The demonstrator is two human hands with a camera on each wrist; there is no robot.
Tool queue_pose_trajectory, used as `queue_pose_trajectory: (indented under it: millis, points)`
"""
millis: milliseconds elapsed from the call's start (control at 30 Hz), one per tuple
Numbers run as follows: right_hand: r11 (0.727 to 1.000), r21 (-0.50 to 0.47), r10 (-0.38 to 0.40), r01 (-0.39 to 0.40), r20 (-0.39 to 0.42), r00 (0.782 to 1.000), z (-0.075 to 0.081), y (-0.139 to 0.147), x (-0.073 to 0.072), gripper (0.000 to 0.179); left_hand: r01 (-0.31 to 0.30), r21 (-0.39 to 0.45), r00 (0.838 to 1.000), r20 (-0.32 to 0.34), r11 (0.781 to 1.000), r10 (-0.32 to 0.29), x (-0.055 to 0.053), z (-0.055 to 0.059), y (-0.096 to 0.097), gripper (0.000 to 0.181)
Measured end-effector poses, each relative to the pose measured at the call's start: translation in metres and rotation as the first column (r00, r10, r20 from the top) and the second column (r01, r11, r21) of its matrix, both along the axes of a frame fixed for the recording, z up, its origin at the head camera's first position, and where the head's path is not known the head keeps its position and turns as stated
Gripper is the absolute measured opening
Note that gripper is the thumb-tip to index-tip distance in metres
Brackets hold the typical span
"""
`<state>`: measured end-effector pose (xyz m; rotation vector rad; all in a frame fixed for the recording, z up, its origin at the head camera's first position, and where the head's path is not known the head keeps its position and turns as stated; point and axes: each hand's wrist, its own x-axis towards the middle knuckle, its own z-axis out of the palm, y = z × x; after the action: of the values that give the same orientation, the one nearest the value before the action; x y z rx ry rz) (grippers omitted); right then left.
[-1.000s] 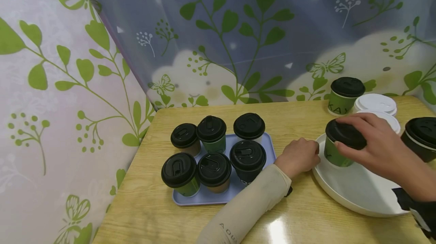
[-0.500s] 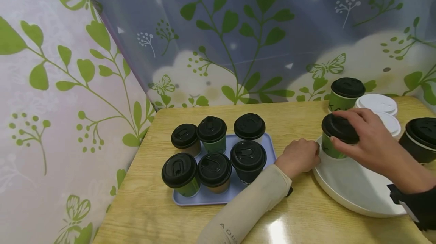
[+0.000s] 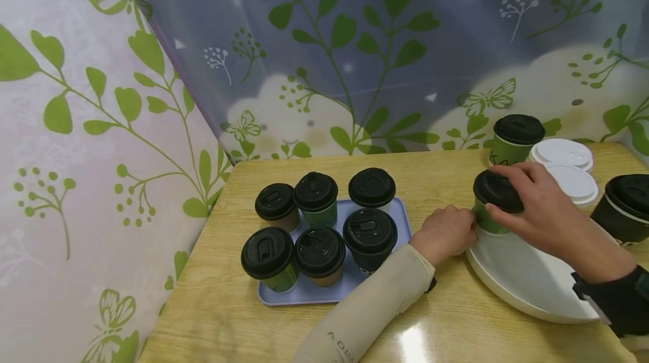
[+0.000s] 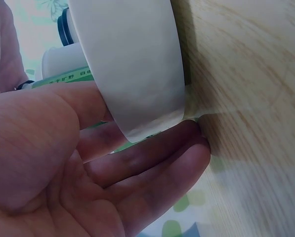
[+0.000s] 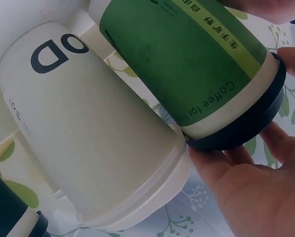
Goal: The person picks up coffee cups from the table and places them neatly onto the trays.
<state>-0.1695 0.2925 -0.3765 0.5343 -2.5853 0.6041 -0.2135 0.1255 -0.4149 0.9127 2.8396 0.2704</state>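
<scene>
In the head view, my right hand (image 3: 547, 213) holds a green paper coffee cup (image 3: 488, 221) from above, its fingers and thumb round the black lid (image 3: 498, 189). The cup is upright at the far left part of a round white tray (image 3: 527, 273). My left hand (image 3: 443, 234) grips that tray's left rim; in the left wrist view the thumb lies on one side of the rim (image 4: 132, 64) and fingers are on the other. The right wrist view shows the green cup (image 5: 187, 64) with fingertips at its lid, close beside a white cup (image 5: 98, 128).
A lilac tray (image 3: 324, 300) with several black-lidded cups stands left of the white tray. Behind the right hand are a green cup (image 3: 511, 146) and two white-lidded cups (image 3: 563, 153). A black cup (image 3: 621, 213) stands at the right. A patterned backdrop (image 3: 350, 58) borders the table's back.
My right hand has moved the green cup left and slightly back over the white tray, to its left rim near my left hand. The left hand has stayed in place.
</scene>
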Motion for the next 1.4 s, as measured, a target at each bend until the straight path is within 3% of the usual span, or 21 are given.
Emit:
queue_pose_trajectory:
  millis: [533,900,1200,1400]
  points:
    - [0.999,0.039,-0.03,0.031,-0.008,1.0,0.0006,-0.0049,0.0012,0.069,0.01,-0.01,0.999,-0.034,1.0,-0.01,0.0007,-0.0005,-0.0007,0.024]
    - [0.998,0.04,-0.048,0.047,0.034,0.998,-0.0037,-0.0046,0.0018,0.067,0.009,-0.008,0.999,-0.031,1.0,-0.009,0.0014,0.0003,-0.0019,0.022]
    - [0.997,0.067,-0.038,0.039,-0.016,0.999,-0.007,-0.0009,0.0029,0.07,0.027,-0.009,1.0,0.0,1.0,-0.027,0.0026,0.0033,-0.0039,0.02]
    - [1.0,0.026,0.017,-0.015,-0.084,0.996,-0.0052,0.0024,0.0065,0.068,0.048,-0.019,0.999,0.012,0.999,-0.048,0.0025,0.0057,-0.0053,0.024]
